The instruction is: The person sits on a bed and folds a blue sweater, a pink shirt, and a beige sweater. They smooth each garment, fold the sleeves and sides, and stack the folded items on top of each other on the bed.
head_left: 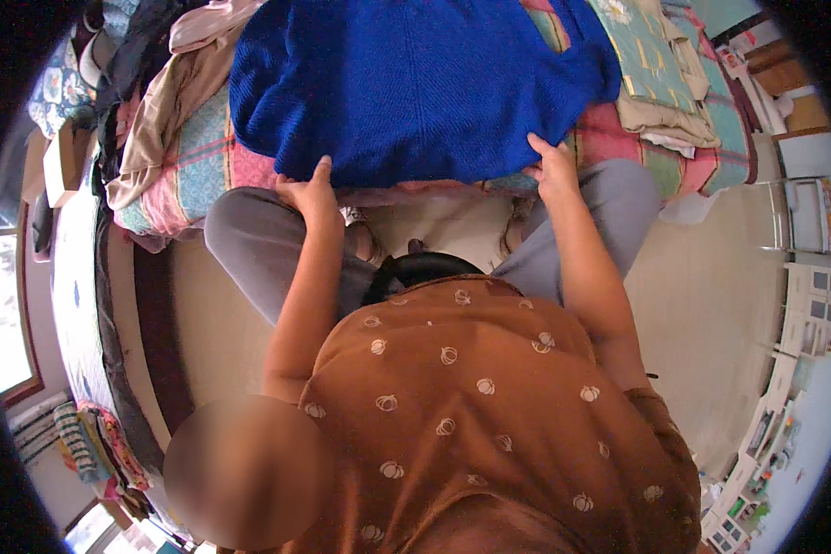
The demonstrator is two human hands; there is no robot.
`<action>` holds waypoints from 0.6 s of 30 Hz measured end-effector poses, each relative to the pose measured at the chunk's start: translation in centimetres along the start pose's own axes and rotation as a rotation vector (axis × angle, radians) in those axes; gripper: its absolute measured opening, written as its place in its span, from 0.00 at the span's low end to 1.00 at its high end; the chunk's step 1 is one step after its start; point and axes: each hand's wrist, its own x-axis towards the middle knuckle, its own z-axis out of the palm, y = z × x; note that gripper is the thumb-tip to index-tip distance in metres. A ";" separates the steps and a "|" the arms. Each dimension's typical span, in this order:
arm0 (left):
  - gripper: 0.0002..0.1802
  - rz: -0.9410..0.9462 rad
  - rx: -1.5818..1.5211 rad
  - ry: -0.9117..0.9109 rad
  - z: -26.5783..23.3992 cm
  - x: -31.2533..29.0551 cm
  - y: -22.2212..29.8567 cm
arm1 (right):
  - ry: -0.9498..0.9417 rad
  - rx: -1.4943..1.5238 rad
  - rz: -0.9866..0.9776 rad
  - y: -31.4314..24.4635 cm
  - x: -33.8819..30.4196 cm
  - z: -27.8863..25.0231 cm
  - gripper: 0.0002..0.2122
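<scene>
A bright blue knitted sweater (pixel 415 92) lies spread over the near edge of a bed, its far part cut off by the top of the view. My left hand (pixel 310 196) pinches its near edge on the left, with the thumb on top and the fingers underneath. At the near right corner of the knit, my right hand (pixel 554 168) holds the edge in the same way. Between the two hands the hem runs nearly straight. The fingertips under the cloth are hidden.
Under the sweater is a pink and teal checked bedspread (pixel 180 175). Beige clothing (pixel 157 129) lies to its left, and a folded pale green patterned cloth (pixel 651 65) to its right. My knees in grey trousers (pixel 258 240) are against the bed. A window (pixel 9 314) is at far left.
</scene>
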 end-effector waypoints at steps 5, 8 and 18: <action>0.40 -0.090 -0.019 0.045 -0.4 1.0 -1.8 | 0.026 0.193 -0.165 0.0 0.3 -1.2 0.22; 0.24 -0.389 -0.267 -0.232 -1.3 -1.1 4.3 | 0.039 0.301 -0.133 -0.1 0.7 -2.2 0.21; 0.29 -0.675 -0.696 -0.480 -1.5 -1.3 5.8 | 0.000 0.382 0.054 3.5 -0.8 0.4 0.22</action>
